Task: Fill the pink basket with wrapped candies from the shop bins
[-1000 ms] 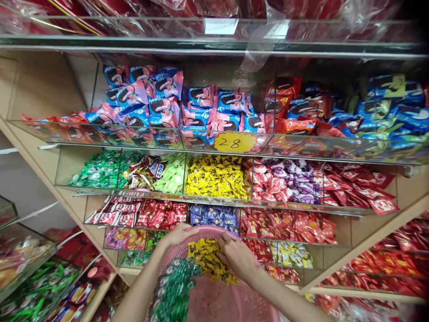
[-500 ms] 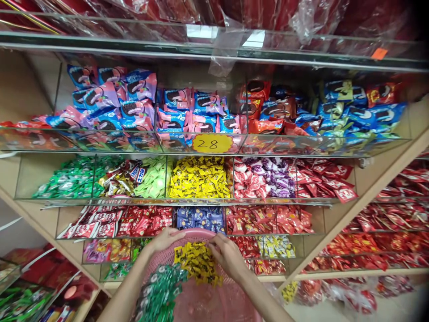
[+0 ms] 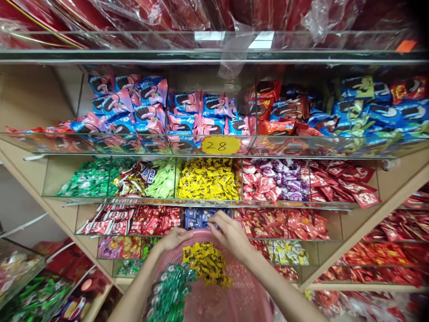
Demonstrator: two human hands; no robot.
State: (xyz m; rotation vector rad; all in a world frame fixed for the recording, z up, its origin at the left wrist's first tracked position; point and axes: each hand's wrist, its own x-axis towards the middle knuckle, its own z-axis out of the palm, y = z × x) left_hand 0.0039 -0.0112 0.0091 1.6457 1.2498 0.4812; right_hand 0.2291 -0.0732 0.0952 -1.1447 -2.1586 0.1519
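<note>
A pink plastic basket [image 3: 246, 286] is tilted at the bottom centre, with green-wrapped candies [image 3: 170, 290] on its left side and yellow-wrapped candies [image 3: 208, 264] near its far rim. My left hand [image 3: 174, 238] grips the basket's far rim at its left. Just above that rim, my right hand [image 3: 228, 232] has curled fingers in front of the bin of blue-wrapped candies [image 3: 197, 218]; whether anything is between its fingertips cannot be made out.
Above are glass-fronted shelves with yellow candies [image 3: 209, 179], green candies [image 3: 94, 176] and wrapped cookies [image 3: 214, 112]. A yellow "28" label [image 3: 221, 145] hangs on the upper glass edge [image 3: 134, 141]. Red packets [image 3: 389, 252] fill shelves at the right.
My right hand has risen from the basket's rim to the blue candy bin. My left hand still holds the rim. The view has shifted, so the shelves appear slightly further right.
</note>
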